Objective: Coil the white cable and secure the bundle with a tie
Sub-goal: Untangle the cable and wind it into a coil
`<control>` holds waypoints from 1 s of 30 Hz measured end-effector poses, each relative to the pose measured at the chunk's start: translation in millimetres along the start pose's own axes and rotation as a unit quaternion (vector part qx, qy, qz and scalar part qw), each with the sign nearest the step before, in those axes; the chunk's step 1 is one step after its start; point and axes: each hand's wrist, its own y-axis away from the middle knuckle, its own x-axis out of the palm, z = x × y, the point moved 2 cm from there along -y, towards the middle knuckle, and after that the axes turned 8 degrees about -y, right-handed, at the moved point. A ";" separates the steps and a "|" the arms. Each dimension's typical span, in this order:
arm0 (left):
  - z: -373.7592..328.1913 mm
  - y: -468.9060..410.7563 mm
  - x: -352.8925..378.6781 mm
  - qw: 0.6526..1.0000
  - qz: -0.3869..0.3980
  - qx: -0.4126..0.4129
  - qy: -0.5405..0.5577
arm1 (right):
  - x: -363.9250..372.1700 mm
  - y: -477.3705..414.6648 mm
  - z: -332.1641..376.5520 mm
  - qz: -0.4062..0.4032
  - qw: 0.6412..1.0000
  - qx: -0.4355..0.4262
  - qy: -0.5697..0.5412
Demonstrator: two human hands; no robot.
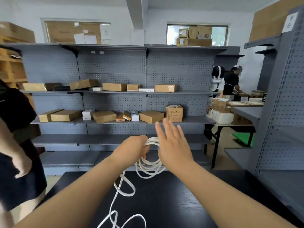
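Black table (172, 203); left grip (133, 148) round cable (153, 140)

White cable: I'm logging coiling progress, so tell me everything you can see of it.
The white cable looks flat and plasticky. Several loops are gathered in a coil that the left hand grips above the table; the open right hand covers the coil's right side. The uncoiled rest trails in loose curls on the table. No tie shows.

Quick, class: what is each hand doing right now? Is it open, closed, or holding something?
Left hand: closed, gripping the coiled loops of the white cable.
Right hand: open, fingers straight, beside the coil, holding nothing.
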 end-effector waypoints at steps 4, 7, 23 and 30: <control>-1.7 5.4 2.0 1.000 -0.003 0.026 0.005 | 6.8 -3.4 8.5 0.104 0.989 0.006 -0.109; 9.5 12.8 -1.3 0.988 0.002 -0.012 0.154 | 5.6 -4.8 5.0 0.111 0.980 0.006 -0.167; 103.8 4.0 -42.0 0.989 -0.122 -0.057 -0.066 | -18.5 -48.8 4.9 0.043 0.998 0.014 -0.038; 174.5 2.7 -63.4 0.972 -0.161 -0.156 -0.072 | -14.2 -55.3 -15.9 0.052 0.993 0.095 0.055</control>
